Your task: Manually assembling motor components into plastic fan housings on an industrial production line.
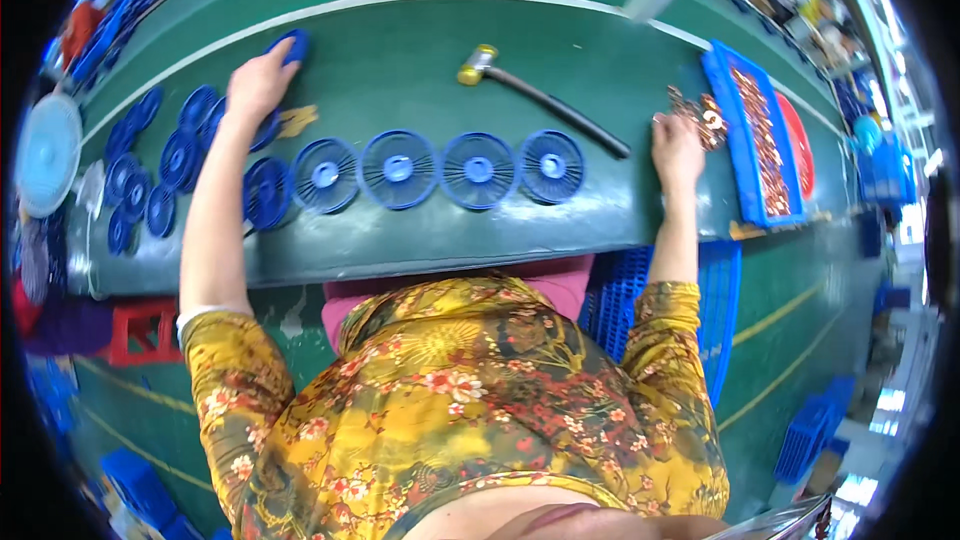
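Observation:
My left hand [259, 88] is stretched out to the far left of the green table, its fingers closed on a blue plastic spoked disc [297, 46] that stands tilted. In front of me lies a row of similar blue discs [399, 170], flat, each with a pale hub. My right hand [679, 152] is at the right, fingers curled down at the edge of a loose pile of small copper-coloured parts [711, 124]. What its fingertips hold, if anything, is too small to make out. Between the hands rests a hammer [556, 106] with a yellow-faced head and a dark handle.
More blue discs [180, 158] lie heaped at the left. A blue tray [740, 145] full of copper parts stands at the right, a red dish [797, 145] beyond it. A tan scrap [298, 121] lies near my left forearm. Blue crates [622, 290] sit below the table.

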{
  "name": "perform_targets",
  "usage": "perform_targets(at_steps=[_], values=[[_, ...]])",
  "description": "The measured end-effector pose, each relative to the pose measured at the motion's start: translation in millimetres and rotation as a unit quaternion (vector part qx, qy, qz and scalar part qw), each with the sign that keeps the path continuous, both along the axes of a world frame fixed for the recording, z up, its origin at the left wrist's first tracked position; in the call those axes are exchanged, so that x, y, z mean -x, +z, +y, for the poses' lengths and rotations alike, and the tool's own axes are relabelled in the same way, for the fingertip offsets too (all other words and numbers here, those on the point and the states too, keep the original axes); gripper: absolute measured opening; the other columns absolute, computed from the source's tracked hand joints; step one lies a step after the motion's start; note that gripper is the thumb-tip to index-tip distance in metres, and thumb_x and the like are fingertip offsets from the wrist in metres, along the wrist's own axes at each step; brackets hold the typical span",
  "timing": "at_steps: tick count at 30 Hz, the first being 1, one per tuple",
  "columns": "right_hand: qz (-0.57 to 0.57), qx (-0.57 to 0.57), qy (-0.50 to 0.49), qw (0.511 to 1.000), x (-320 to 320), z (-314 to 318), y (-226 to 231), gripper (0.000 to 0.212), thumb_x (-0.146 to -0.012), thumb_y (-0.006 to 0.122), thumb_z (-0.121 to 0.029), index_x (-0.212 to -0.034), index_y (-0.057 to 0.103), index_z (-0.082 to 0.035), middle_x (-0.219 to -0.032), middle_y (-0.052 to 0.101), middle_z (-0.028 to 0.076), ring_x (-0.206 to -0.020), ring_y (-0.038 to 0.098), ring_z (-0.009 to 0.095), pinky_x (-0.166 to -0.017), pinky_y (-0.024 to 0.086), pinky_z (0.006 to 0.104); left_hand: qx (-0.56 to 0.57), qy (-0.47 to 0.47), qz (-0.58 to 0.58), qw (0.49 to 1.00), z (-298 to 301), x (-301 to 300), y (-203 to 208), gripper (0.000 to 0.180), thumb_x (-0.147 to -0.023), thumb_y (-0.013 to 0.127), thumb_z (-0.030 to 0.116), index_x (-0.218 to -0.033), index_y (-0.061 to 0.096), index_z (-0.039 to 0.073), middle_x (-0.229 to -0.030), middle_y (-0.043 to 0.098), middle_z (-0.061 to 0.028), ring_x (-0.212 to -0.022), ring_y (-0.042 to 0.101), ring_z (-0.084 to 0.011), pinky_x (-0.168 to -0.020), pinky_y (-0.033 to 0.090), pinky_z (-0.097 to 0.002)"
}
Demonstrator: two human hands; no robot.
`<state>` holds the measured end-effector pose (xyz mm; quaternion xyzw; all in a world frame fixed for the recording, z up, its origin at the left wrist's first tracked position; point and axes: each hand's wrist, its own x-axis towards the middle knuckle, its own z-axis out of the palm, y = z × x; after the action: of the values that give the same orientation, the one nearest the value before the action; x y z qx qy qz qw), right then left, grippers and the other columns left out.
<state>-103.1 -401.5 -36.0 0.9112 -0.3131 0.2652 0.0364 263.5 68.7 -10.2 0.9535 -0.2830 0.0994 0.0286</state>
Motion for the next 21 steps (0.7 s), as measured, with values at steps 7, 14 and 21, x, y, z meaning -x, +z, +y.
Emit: perform_targets(at_steps=[7,14,21], values=[[-0.279,-0.070,0.248,0.925,9,71,32,0.013,-0.077,0.073,-0.005,-0.090,0.069,-0.006,-0.092,0.061,0.009,-0.085,0.059,0.024,-0.073,0.049,0.0335,0.237,-0.047,-0.054,0.969,-38,85,43,0.039,-0.094,0.054,0.030,-0.129,0.056,0.012,-0.102,0.064,-0.0203,-0.095,0.062,-0.0346,-0.080,0.049,-0.0440],[-0.316,-0.010,0.374,0.872,7,149,62,0.025,-0.064,0.080,-0.002,-0.085,0.067,-0.007,-0.082,0.062,0.007,-0.072,0.059,0.023,-0.063,0.048,0.0332,0.571,-0.138,0.383,0.713,-105,227,48,0.036,-0.099,0.048,0.030,-0.121,0.056,0.002,-0.106,0.063,-0.0066,-0.097,0.059,-0.0114,-0.083,0.047,-0.0233],[-0.280,-0.018,0.447,0.850,-6,190,72,0.024,-0.064,0.079,-0.006,-0.083,0.066,-0.009,-0.079,0.060,0.004,-0.071,0.059,0.022,-0.063,0.050,0.0329,0.580,-0.153,0.505,0.621,-128,273,38,0.037,-0.101,0.043,0.029,-0.125,0.050,0.001,-0.104,0.061,-0.0050,-0.089,0.059,-0.0085,-0.079,0.049,-0.0219]])
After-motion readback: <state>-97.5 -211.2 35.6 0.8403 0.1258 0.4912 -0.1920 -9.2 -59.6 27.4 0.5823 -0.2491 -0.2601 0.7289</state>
